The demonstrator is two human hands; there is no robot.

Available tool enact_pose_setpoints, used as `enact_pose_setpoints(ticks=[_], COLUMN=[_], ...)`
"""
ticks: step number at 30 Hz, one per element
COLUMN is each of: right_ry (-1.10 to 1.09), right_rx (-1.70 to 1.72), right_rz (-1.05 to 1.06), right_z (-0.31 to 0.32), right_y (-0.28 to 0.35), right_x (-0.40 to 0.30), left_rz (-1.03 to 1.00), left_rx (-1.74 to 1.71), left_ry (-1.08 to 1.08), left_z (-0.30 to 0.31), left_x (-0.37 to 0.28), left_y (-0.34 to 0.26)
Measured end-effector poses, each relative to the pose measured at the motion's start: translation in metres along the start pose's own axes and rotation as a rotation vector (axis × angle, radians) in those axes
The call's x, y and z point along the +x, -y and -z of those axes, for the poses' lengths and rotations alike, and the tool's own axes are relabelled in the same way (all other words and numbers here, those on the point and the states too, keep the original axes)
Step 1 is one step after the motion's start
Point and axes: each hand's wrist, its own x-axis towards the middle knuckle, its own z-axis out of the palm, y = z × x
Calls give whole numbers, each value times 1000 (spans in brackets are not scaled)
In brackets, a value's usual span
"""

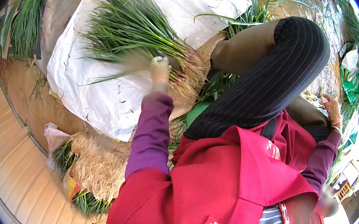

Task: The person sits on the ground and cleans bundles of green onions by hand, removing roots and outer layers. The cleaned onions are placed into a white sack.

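My left hand (159, 68) is closed at the near side of a pile of green onion-like plants (135, 26), with blurred leaves trailing left from its fist. The plants lie on a white plastic sheet (98, 105), their leaves pointing up and left. Their pinkish stem bases and matted pale roots (193, 76) lie near my shin, by a brown piece of sacking or similar material. At the right, my right hand (332, 111) hangs beside my other leg, its fingers partly apart, with nothing visible in it.
A bundle of rooted greens (95, 166) sits at lower left beside a ribbed pale wall (14, 165). More long greens (26, 30) lie at upper left. Loose leaves (258, 11) are scattered beyond my raised knee. A green bag (352, 80) stands at far right.
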Motion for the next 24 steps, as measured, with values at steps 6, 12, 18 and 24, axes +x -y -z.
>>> enact_pose_setpoints(ticks=[6,12,18,24], right_ry=[83,58,52,81], right_rx=[-31,-46,-9,3], right_rz=[14,17,18,50], right_z=[-4,-9,-7,-15], right_y=[-1,18,8,13], right_x=[13,3,2,11], left_rz=[85,-503,176,-355], left_rx=[-224,802,173,734], left_ry=[-122,200,283,675], left_z=[50,82,69,20], left_x=[11,70,3,-10], left_y=[92,60,36,134])
